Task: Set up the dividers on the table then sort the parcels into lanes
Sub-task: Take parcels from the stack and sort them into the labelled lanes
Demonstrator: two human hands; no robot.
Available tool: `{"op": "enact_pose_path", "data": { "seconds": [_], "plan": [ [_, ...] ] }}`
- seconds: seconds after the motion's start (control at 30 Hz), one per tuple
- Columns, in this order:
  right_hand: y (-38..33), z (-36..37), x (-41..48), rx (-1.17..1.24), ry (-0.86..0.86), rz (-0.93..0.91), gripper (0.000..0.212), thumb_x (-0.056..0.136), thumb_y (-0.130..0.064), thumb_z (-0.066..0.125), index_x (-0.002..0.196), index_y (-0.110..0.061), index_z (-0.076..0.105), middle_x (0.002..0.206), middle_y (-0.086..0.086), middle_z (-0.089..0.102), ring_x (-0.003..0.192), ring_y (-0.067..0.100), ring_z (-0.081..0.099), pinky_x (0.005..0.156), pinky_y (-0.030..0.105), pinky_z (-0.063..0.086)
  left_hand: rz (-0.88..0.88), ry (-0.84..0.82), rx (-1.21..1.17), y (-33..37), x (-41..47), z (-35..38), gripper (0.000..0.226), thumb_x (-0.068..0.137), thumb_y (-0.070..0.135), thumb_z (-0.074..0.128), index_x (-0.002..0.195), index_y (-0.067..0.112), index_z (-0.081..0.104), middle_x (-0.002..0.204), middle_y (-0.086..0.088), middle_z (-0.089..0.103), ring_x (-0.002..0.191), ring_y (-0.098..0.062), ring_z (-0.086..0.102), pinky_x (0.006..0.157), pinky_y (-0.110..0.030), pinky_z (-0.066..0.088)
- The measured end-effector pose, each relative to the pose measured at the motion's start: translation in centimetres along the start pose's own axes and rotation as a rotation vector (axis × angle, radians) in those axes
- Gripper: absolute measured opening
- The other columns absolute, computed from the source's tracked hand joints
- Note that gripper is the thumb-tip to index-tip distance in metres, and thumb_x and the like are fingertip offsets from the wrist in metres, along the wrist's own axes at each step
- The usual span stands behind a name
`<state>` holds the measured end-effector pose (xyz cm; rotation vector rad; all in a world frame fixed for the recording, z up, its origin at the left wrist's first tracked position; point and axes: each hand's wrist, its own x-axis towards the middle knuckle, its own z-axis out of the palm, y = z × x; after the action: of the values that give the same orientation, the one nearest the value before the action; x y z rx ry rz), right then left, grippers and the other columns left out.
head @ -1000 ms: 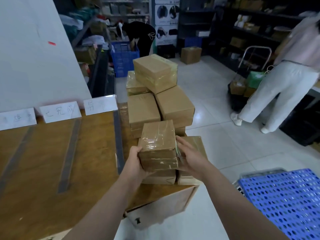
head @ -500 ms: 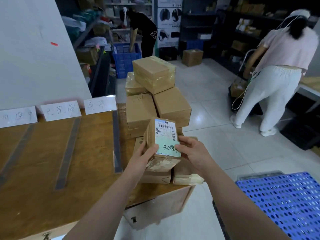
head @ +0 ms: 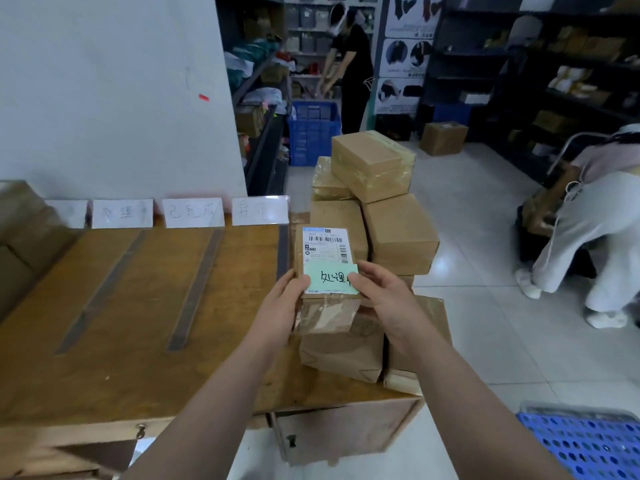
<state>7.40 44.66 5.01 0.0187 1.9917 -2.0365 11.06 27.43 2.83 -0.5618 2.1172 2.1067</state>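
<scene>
1. The held parcel [head: 325, 247] stands upright at centre frame, lifted above the low boxes at the table's [head: 138, 375] right end. Its printed label and a green note [head: 329, 280] face the camera, and its long axis runs up and down the picture.
2. The left hand [head: 280, 306] grasps the parcel's left edge, thumb on the front face. The right hand [head: 384, 299] grasps the right edge, thumb lying over the note's end. The other fingers of both hands are hidden behind the box.
3. Three dark dividers [head: 197, 285] lie flat on the table, running from the near edge towards the cards [head: 193, 212] propped along the far edge.
4. All the lanes lie to the left of the parcel, so the left hand is the nearer one to them. The stack of parcels [head: 398, 233] stands behind and to the right.
5. The note's writing seems to match the card second from the left [head: 122, 213], though that card is blurred. If so, the target lane is left of the leftmost strip, the farthest reach leftward.
6. The step in hand looks like reading the label. Laying the box flat, long axis along the strips, should keep it inside one lane.
</scene>
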Motion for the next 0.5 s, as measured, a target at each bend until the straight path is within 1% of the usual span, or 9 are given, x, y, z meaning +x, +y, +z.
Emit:
{"op": "enact_pose_path", "data": {
  "seconds": [0.1,0.13,0.2,0.23,0.3,0.33,0.37,0.43,0.5],
  "plan": [
    [-0.7,3.0,0.5,0.004,-0.066,-0.021,0.036,0.094,-0.019,0.061,0.13,-0.019,0.056,0.108,-0.004,0.072,0.09,0.01,0.071,0.068,0.023,0.055,0.018,0.047,0.002,0.5,-0.5,-2.8,0.069,0.078,0.07,0.045,0.14,0.04,0.045,0.119,0.008,0.07,0.099,-0.016,0.07,0.093,-0.048,0.054],
    [-1.0,4.1,0.6,0.001,-0.085,-0.028,0.036,0.094,-0.017,0.061,0.13,-0.019,0.057,0.109,-0.004,0.072,0.09,0.01,0.071,0.067,0.023,0.055,0.03,0.063,0.01,0.6,-0.6,-3.8,0.069,0.079,0.07,0.042,0.14,0.039,0.046,0.12,0.009,0.07,0.101,-0.015,0.069,0.097,-0.049,0.051],
    [-1.3,6.5,1.1,-0.021,-0.11,-0.039,0.038,0.094,-0.018,0.061,0.132,-0.02,0.056,0.111,-0.004,0.071,0.091,0.011,0.071,0.069,0.025,0.056,0.057,0.097,0.021,0.9,-1.2,-5.7,0.063,0.086,0.066,0.036,0.14,0.035,0.047,0.115,0.01,0.071,0.103,-0.013,0.068,0.101,-0.049,0.047],
    [-1.5,7.7,1.3,-0.04,-0.123,-0.046,0.04,0.093,-0.019,0.061,0.133,-0.021,0.055,0.112,-0.004,0.071,0.093,0.011,0.071,0.072,0.027,0.057,0.065,0.103,0.029,1.0,-1.4,-6.8,0.065,0.086,0.067,0.034,0.141,0.035,0.047,0.115,0.011,0.072,0.104,-0.013,0.068,0.103,-0.049,0.046],
    [-1.7,10.4,1.6,-0.083,-0.159,-0.058,0.041,0.093,-0.023,0.062,0.134,-0.023,0.054,0.113,-0.005,0.07,0.096,0.011,0.07,0.077,0.03,0.058,0.068,0.137,0.044,1.2,-1.8,-9.2,0.076,0.078,0.076,0.031,0.141,0.038,0.047,0.122,0.011,0.069,0.113,-0.015,0.064,0.106,-0.049,0.044],
    [-1.9,11.8,1.7,-0.098,-0.178,-0.061,0.041,0.093,-0.024,0.061,0.134,-0.024,0.053,0.113,-0.006,0.07,0.097,0.011,0.07,0.08,0.031,0.058,0.076,0.158,0.047,1.3,-2.0,-10.7,0.074,0.078,0.077,0.029,0.139,0.039,0.049,0.125,0.01,0.067,0.116,-0.016,0.062,0.106,-0.048,0.043],
    [-2.0,13.3,1.8,-0.104,-0.197,-0.064,0.042,0.094,-0.024,0.061,0.134,-0.025,0.052,0.112,-0.007,0.071,0.097,0.012,0.07,0.083,0.033,0.058,0.084,0.177,0.045,1.4,-2.1,-12.1,0.066,0.085,0.073,0.028,0.134,0.038,0.054,0.124,0.009,0.068,0.116,-0.016,0.062,0.104,-0.045,0.045],
    [-2.1,16.5,2.0,-0.105,-0.23,-0.069,0.042,0.094,-0.023,0.06,0.135,-0.025,0.051,0.113,-0.007,0.07,0.099,0.011,0.069,0.086,0.035,0.058,0.1,0.221,0.05,1.8,-2.4,-15.3,0.054,0.095,0.062,0.025,0.124,0.036,0.062,0.114,0.009,0.072,0.108,-0.015,0.065,0.097,-0.041,0.049],
    [-2.3,20.0,2.1,-0.117,-0.259,-0.077,0.045,0.094,-0.025,0.06,0.137,-0.026,0.049,0.114,-0.008,0.07,0.1,0.009,0.068,0.087,0.035,0.058,0.121,0.249,0.07,2.0,-2.8,-18.7,0.057,0.09,0.064,0.024,0.12,0.037,0.064,0.11,0.011,0.073,0.106,-0.015,0.067,0.099,-0.045,0.048]
  ]
}}
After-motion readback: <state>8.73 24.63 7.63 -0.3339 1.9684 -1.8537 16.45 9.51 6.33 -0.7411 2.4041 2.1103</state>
